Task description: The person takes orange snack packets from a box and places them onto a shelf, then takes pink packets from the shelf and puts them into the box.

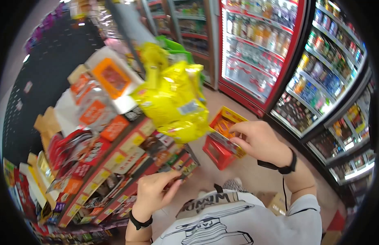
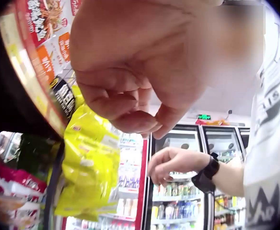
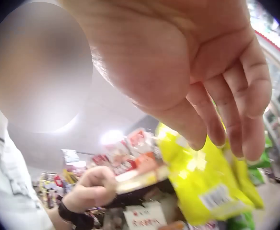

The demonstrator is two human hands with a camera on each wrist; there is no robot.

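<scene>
Yellow glossy bags point(image 1: 175, 102) hang at the end of a snack shelf, in front of the person. The right hand point(image 1: 258, 141) is in the air to the right of them, fingers relaxed; the right wrist view shows its palm with nothing in it and a yellow bag point(image 3: 202, 177) behind the fingertips. Lower left, the left hand point(image 1: 156, 192) hovers beside the shelf, its fingers loosely bent. Nothing shows in the left hand point(image 2: 135, 67) in the left wrist view, where the yellow bags point(image 2: 92, 163) hang below its fingers.
Shelf rows with price tags point(image 1: 103, 175) and snack packs point(image 1: 91, 151) run along the left. Drink fridges point(image 1: 254, 45) line the back and right. A yellow-edged box point(image 1: 224, 122) and a red container point(image 1: 218, 153) are beyond the right hand. A carton point(image 1: 277, 204) is on the floor.
</scene>
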